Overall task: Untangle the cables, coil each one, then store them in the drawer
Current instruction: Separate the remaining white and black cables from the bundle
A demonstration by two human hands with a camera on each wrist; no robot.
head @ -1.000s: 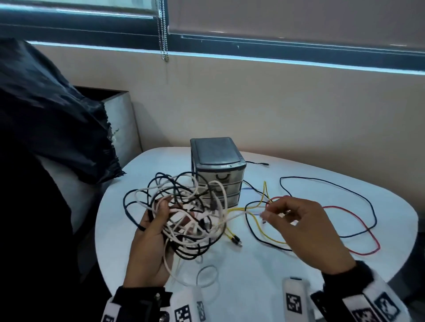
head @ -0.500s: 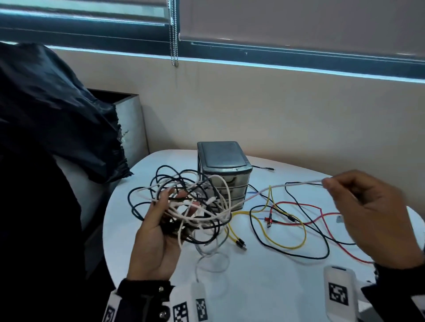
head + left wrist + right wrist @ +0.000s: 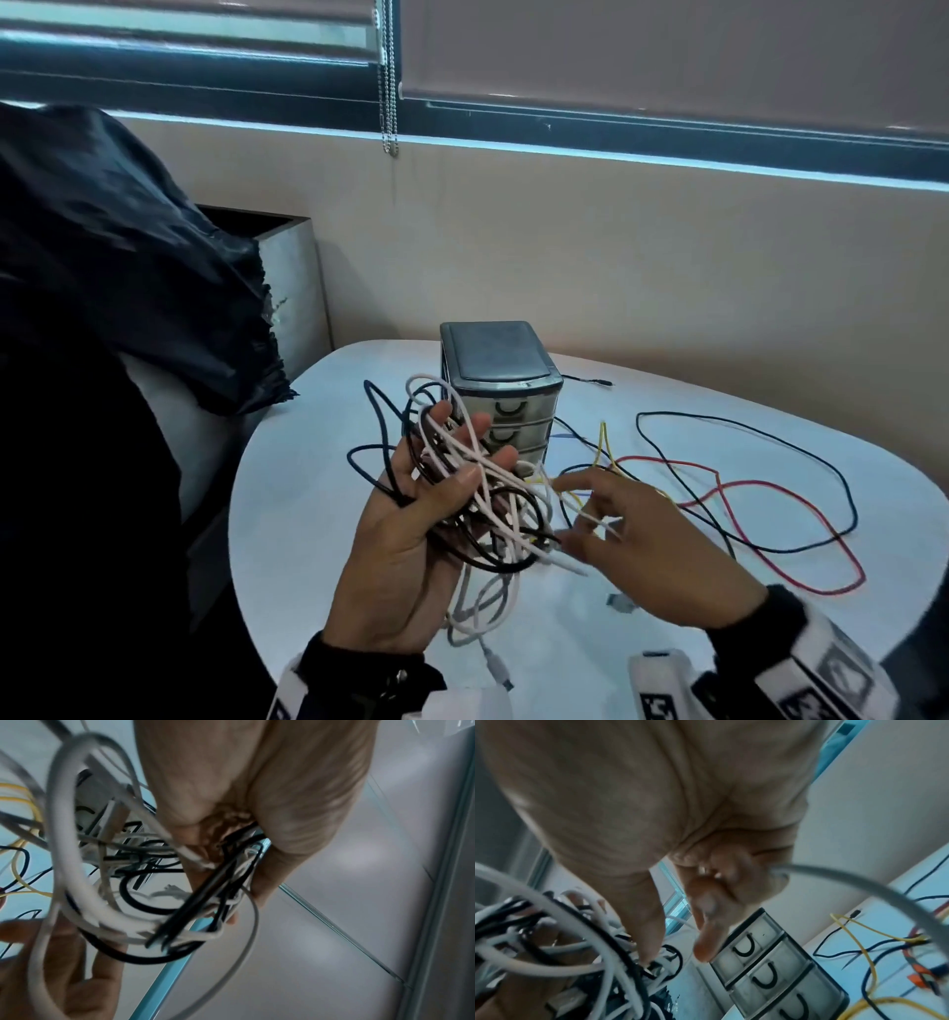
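My left hand (image 3: 411, 539) holds up a tangle of white and black cables (image 3: 493, 509) above the near left of the white table (image 3: 308, 462), its thumb lying across the strands. The left wrist view shows the same tangle (image 3: 123, 914) pinched in that hand (image 3: 257, 801). Right beside the bundle, my right hand (image 3: 652, 555) has its fingers curled round a white cable (image 3: 859, 880) that runs out of the tangle. Behind the hands stands a small grey drawer unit (image 3: 498, 390) with three drawers, all closed. Red (image 3: 770, 493), black (image 3: 770, 426) and yellow (image 3: 603, 447) cables lie loose on the table to the right.
A black bag (image 3: 102, 257) and a grey box (image 3: 287, 288) sit off the table's left edge. The beige wall and window sill run behind. A small plug (image 3: 621, 601) lies on the table by my right wrist; a white connector (image 3: 500, 673) dangles below the bundle.
My right hand, which had drawn a white cable out far to the right, has come back in to the tangle. My left hand has lifted the bundle higher.
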